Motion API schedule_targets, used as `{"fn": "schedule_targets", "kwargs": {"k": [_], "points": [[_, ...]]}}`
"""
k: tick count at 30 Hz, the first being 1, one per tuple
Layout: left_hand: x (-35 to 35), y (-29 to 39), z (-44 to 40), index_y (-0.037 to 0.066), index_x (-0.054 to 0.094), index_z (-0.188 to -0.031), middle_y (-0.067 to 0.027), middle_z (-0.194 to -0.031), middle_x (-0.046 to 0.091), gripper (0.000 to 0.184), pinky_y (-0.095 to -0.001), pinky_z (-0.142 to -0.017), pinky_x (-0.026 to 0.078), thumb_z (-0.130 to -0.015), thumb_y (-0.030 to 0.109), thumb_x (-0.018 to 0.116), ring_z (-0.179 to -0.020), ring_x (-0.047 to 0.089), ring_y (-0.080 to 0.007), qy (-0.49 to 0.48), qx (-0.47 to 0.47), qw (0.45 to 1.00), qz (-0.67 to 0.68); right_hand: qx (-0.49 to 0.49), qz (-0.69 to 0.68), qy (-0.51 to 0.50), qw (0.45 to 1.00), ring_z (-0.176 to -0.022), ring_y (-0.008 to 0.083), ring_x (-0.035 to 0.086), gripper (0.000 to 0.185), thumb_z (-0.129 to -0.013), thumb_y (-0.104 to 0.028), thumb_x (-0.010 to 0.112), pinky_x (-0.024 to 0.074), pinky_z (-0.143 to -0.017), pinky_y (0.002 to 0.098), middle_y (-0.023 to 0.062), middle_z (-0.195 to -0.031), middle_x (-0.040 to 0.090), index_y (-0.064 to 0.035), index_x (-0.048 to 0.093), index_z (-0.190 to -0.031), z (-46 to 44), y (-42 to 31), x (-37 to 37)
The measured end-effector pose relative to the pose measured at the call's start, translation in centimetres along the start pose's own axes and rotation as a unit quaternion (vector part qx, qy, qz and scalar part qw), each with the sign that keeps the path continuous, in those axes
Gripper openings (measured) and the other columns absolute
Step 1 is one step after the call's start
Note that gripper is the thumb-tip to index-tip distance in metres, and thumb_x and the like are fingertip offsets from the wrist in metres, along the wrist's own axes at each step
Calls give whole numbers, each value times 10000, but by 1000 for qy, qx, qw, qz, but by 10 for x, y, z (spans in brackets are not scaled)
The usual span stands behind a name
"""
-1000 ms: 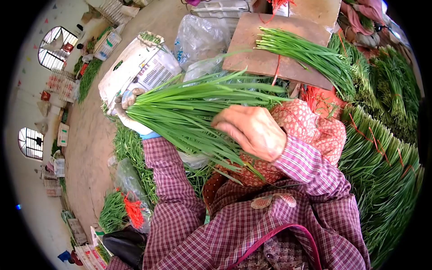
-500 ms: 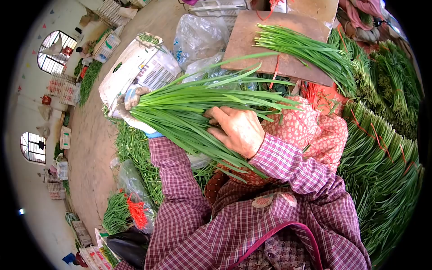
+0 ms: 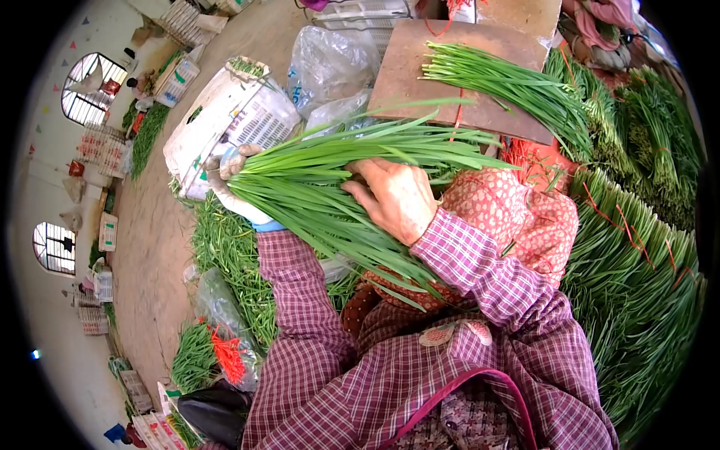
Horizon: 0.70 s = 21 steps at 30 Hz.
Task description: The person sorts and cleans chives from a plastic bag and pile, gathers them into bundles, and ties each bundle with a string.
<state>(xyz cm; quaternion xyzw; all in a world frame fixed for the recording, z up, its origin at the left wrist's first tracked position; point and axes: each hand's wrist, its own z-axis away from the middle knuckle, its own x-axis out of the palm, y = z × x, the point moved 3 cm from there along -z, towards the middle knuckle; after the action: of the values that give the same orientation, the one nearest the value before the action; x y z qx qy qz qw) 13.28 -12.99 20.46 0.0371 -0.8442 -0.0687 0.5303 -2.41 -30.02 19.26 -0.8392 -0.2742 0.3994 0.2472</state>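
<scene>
My left hand (image 3: 223,171), in a pale glove with a blue cuff, is closed around the whitish stem ends of a bunch of garlic chives (image 3: 307,176). Long green leaves fan out from it to the right, above my lap. Bare, my right hand (image 3: 397,199) rests over the middle of the leaves, its thumb and fingers curled around some of them; the fingertips are partly hidden. Beyond the bunch, a neat pile of garlic chives (image 3: 495,82) lies across a brown board (image 3: 420,79), stem ends to the left.
Stacked chive bundles (image 3: 630,300) with red ties line the right side. A white plastic basket (image 3: 262,116) and a clear plastic bag (image 3: 334,64) stand ahead. Loose greens (image 3: 229,240) cover the floor at left, near red ties (image 3: 227,352). Patterned red cloth (image 3: 487,199) covers my knee.
The held bunch and my left hand have shifted slightly right. My right hand has moved a little up and left over the leaves.
</scene>
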Motion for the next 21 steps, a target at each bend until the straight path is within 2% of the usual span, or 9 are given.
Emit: {"fn": "schedule_targets", "kwargs": {"k": [6, 8, 11, 13, 15, 16, 17, 20, 21], "points": [[1, -5, 4, 122, 611, -858, 66, -645, 528, 62, -312, -836, 467, -900, 165, 596, -645, 524, -91, 32, 12, 999, -16, -19, 12, 45, 999, -650, 325, 634, 212, -801, -248, 664, 502, -583, 437, 123, -743, 634, -61, 606, -883, -7, 1, 13], [0, -5, 5, 133, 600, -869, 68, -646, 527, 48, -308, -821, 472, -897, 171, 606, -643, 520, -81, 23, 8, 999, -36, 16, 35, 1, 999, -648, 322, 631, 174, -794, -219, 667, 496, -594, 420, 131, -710, 640, -71, 649, -884, -7, 3, 14], [-14, 4, -3, 140, 581, -841, 78, -622, 498, 59, -302, -802, 477, -899, 144, 591, -608, 490, -70, 14, -48, 999, -13, -21, 27, 5, 999, -605, 329, 615, 130, -768, -176, 622, 497, -571, 434, 145, -661, 615, -47, 600, -775, -8, 4, 13], [-20, 16, -12, 129, 546, -768, 72, -621, 476, 135, -307, -813, 477, -898, 139, 579, -604, 471, -71, 19, -36, 999, -22, -36, 13, 3, 999, -577, 322, 609, 127, -754, -164, 613, 496, -550, 432, 146, -653, 611, -42, 583, -747, -3, 10, 11], [-48, 42, -29, 118, 527, -723, 29, -681, 517, 191, -322, -862, 467, -893, 186, 583, -714, 513, -104, 5, 15, 994, -106, -14, 75, -115, 990, -509, 289, 589, 124, -737, -151, 602, 485, -492, 415, 123, -628, 605, -39, 556, -711, 11, 17, 3], [-46, 49, -30, 118, 527, -723, 29, -681, 517, 191, -322, -862, 467, -893, 186, 583, -714, 513, -104, 4, 19, 994, -108, -62, 88, -102, 989, -464, 254, 569, 127, -744, -150, 596, 476, -447, 392, 92, -604, 601, -43, 546, -696, 21, 23, -6], [-46, 57, -32, 114, 529, -736, 12, -707, 530, 190, -336, -875, 462, -894, 207, 579, -753, 523, -129, 52, 31, 992, -113, -19, 98, -150, 984, -526, 268, 607, 140, -721, -180, 633, 493, -492, 412, 119, -580, 591, -58, 568, -698, 31, 33, -12], [-40, 72, -37, 94, 554, -780, -28, -762, 570, 197, -382, -911, 453, -903, 247, 554, -836, 553, -185, 117, 66, 977, -167, -4, 220, -206, 953, -467, 186, 572, 398, -800, -478, 668, 478, -454, 353, 61, -518, 570, -109, 634, -656, 52, 60, -42], [-39, 76, -37, 78, 576, -810, -52, -791, 597, 217, -413, -934, 450, -911, 266, 532, -880, 571, -215, 139, 87, 964, -212, -10, 223, -173, 959, -455, 181, 563, 362, -803, -435, 677, 482, -451, 351, 59, -508, 564, -110, 628, -649, 54, 69, -53]]}}
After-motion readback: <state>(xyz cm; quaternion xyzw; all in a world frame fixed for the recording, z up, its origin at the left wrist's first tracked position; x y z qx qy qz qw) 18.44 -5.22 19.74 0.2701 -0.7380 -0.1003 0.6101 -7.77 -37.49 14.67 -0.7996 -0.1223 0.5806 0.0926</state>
